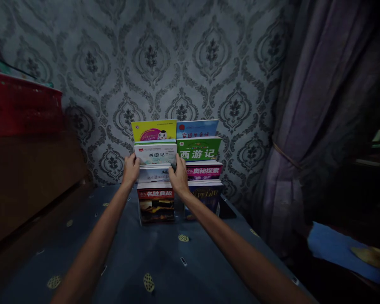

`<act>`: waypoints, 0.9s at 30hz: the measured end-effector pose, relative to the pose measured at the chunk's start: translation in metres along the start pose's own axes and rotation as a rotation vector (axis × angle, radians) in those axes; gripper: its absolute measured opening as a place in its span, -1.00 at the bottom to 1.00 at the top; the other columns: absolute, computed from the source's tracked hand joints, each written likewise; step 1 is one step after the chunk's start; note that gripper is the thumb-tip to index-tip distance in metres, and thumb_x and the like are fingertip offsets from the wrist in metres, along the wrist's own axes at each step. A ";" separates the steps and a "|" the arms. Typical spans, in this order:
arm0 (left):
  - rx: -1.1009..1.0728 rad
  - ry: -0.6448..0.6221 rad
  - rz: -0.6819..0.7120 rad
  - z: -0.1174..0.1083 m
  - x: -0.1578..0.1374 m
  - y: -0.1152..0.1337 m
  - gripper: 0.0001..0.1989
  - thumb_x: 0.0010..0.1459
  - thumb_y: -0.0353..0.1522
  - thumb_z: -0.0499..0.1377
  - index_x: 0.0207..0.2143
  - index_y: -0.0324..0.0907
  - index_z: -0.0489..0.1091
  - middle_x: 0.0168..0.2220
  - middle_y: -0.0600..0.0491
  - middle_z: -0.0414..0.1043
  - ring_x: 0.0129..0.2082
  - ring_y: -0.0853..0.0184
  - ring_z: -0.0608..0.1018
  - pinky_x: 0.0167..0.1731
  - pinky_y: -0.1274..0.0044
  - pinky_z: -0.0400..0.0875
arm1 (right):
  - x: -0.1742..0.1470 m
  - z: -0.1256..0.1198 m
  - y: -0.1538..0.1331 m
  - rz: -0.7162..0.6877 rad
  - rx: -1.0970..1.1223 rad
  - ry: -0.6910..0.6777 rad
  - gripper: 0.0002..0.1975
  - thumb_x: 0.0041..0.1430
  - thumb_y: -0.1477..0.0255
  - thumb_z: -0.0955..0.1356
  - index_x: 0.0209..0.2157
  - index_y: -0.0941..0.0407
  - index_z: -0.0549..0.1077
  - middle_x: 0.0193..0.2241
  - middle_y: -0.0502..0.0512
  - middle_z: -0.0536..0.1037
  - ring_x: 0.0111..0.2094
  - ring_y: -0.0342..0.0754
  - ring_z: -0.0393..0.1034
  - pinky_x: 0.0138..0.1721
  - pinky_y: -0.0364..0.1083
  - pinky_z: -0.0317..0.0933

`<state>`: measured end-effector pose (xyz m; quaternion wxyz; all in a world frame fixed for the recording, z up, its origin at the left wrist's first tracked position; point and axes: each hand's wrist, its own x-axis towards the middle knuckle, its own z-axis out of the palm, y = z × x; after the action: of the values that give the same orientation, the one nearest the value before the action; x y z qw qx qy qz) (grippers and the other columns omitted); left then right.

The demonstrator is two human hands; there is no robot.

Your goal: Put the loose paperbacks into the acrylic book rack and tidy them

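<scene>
My left hand (131,170) grips the left edge of a white book (156,153) with dark lettering, its thumb toward the front cover. Its right edge is in my right hand (179,176), fingers partly hidden behind. The white book stands upright in the left column of a tiered display of books. Behind it rises a yellow book (152,127); below and in front are a pale blue-grey book (153,175) and a dark red book (156,207). In the right column are a blue book (205,126), a green book (201,148), a magenta book (207,172) and a dark blue book (205,198), partly behind my right wrist.
The display stands on a dark blue patterned cloth (164,257) against a patterned papered wall (183,55). To the left, a red basket (22,105) rests on a brown box (31,185). A tied purple curtain (291,177) hangs at right, near a blue cloth-like item (332,245).
</scene>
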<state>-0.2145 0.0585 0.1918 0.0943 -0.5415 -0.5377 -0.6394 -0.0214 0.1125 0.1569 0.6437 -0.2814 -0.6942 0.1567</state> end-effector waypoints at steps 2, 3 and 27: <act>0.043 0.014 -0.001 0.000 -0.001 0.001 -0.74 0.13 -0.38 0.05 -0.24 -0.18 0.52 -0.37 0.00 0.40 -0.18 0.15 0.42 0.07 0.27 0.34 | 0.000 -0.001 0.000 0.006 -0.001 -0.006 -0.31 0.11 0.45 0.25 0.32 0.16 0.21 0.17 0.31 0.36 0.24 0.22 0.21 0.33 0.24 0.06; 0.063 0.018 -0.002 0.000 -0.001 0.002 -0.75 0.12 -0.38 0.05 -0.24 -0.18 0.51 -0.35 0.00 0.40 -0.17 0.15 0.42 0.06 0.27 0.35 | 0.000 -0.001 0.000 0.011 -0.002 -0.013 -0.31 0.12 0.45 0.25 0.32 0.17 0.21 0.17 0.31 0.35 0.24 0.22 0.20 0.33 0.24 0.06; -0.057 0.008 -0.047 -0.002 -0.004 0.004 -0.68 0.04 -0.36 0.09 -0.13 -0.20 0.43 -0.16 -0.04 0.52 -0.09 0.18 0.53 0.06 0.30 0.41 | 0.000 -0.012 0.001 0.024 0.062 -0.097 -0.31 0.10 0.53 0.26 0.31 0.13 0.25 0.25 0.23 0.37 0.30 0.15 0.22 0.36 0.19 0.07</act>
<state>-0.2120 0.0535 0.1914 0.0659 -0.5289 -0.5314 -0.6585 -0.0090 0.1108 0.1578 0.6158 -0.2617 -0.7160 0.1992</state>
